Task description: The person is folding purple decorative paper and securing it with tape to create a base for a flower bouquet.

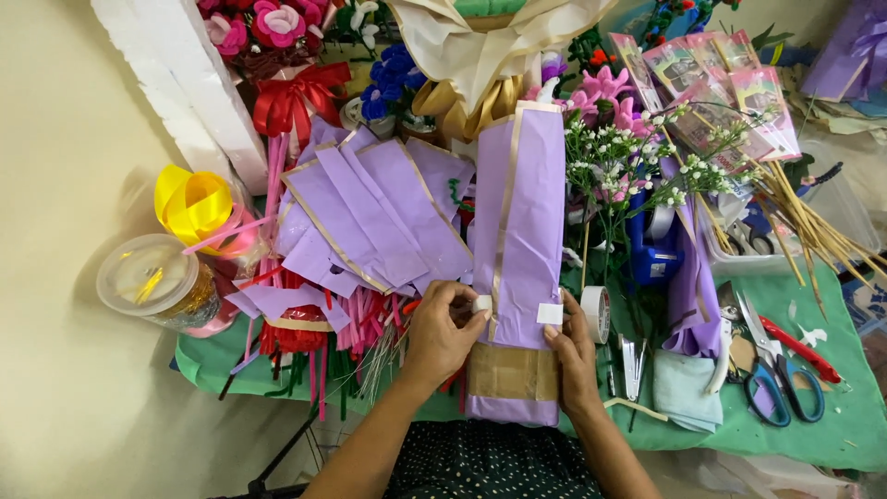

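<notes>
Near desk [836, 425] edge: left hand [442, 334] pinching tape piece [481, 304], right hand [573, 356] clamped on lilac wrap [519, 231]; taping step, likely pressing tape onto seam next.

I see clear round lidded tub [159, 280] at far left edge of table, gold contents inside. Flat clear-wrapped packets [716, 88] fanned at top right, pink, green and white. Small white label [656, 269] on blue object, right of centre. No screens, no signs.
</notes>
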